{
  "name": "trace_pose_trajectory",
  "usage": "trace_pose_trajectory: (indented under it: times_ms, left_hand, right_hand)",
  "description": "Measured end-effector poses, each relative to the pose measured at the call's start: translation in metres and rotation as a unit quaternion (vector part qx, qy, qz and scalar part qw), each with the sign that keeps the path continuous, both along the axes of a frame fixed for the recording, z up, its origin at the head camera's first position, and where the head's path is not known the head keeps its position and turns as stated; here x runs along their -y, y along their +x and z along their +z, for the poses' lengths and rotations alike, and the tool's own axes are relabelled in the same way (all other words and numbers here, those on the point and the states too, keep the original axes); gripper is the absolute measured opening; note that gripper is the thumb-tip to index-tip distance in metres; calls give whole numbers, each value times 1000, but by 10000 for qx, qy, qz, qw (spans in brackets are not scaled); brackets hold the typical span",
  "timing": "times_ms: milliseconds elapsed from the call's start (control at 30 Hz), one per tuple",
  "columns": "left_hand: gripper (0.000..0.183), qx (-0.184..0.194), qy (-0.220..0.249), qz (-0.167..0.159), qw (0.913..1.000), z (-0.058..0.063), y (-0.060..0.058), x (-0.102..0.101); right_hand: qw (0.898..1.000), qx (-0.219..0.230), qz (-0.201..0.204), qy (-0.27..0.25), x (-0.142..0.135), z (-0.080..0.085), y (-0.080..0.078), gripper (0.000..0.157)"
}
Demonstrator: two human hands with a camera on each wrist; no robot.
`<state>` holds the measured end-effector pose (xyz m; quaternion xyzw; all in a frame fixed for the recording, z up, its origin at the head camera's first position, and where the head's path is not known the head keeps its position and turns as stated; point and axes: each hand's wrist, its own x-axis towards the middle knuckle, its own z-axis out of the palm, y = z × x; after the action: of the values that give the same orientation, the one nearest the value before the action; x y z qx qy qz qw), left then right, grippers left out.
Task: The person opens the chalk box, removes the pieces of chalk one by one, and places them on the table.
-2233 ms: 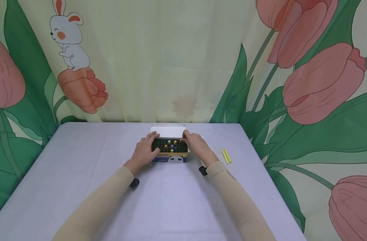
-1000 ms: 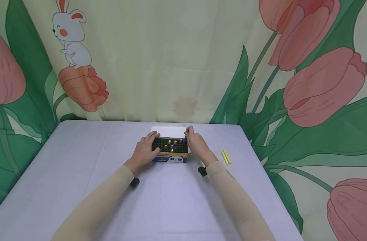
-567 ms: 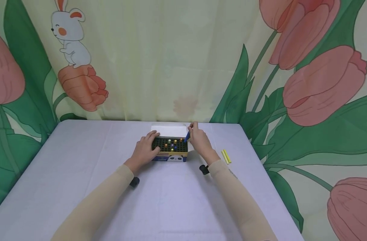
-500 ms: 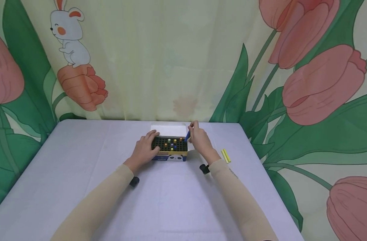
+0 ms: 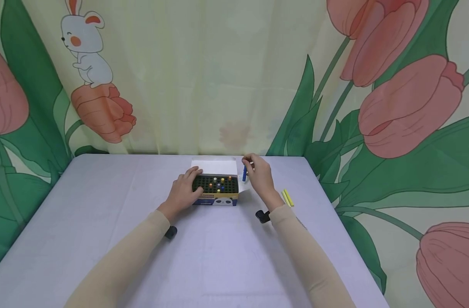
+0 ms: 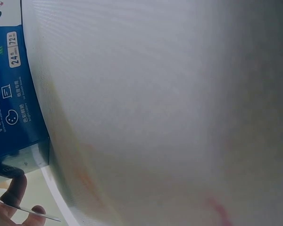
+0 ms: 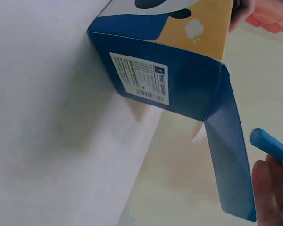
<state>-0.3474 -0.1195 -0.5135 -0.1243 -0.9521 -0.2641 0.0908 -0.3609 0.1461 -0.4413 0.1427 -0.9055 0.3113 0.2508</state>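
A chalk box (image 5: 219, 201) with a panda on its front stands on the table; its black insert has many holes, with several colored chalk sticks in some. My left hand (image 5: 182, 190) holds the box at its left end, thumb at the near side and fingers toward the back. My right hand (image 5: 259, 174) pinches a blue chalk stick (image 5: 244, 173) by its upper end, just right of the box and apart from it. In the right wrist view the blue chalk (image 7: 272, 147) shows beyond the box's side flap (image 7: 228, 155), with fingers (image 7: 266, 188) below it.
A yellow chalk stick (image 5: 289, 197) and a paler yellow one (image 5: 286, 198) lie side by side on the white-covered table (image 5: 219, 256), right of my right hand. The box's white lid (image 5: 215, 166) is folded back. A printed curtain (image 5: 234, 85) hangs behind the table.
My right hand has drawn the blue chalk up out of the right end of the box and moved it to the right. The left hand stays on the box.
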Motion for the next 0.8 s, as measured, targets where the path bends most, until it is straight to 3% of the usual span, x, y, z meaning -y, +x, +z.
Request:
trace_pose_trajectory:
  times_ms: [100,233,567,800]
  left_hand:
    - [65,23,5,-9,10000,0,0,0]
    - [65,42,37,2,10000,-1,1,1]
    - [66,20,18,65,10000,-1,-1,1]
    - [66,15,18,39,10000,-1,-1,0]
  right_hand:
    - [9990,-396,-97,-201,-4,2,1,20]
    - [9977,-502,-161,-424,-10,4,2,21]
    - [9964,-162,-459,-691,-26,4,3,16]
    - [9935,306,-533,-960,-44,-3,3,16]
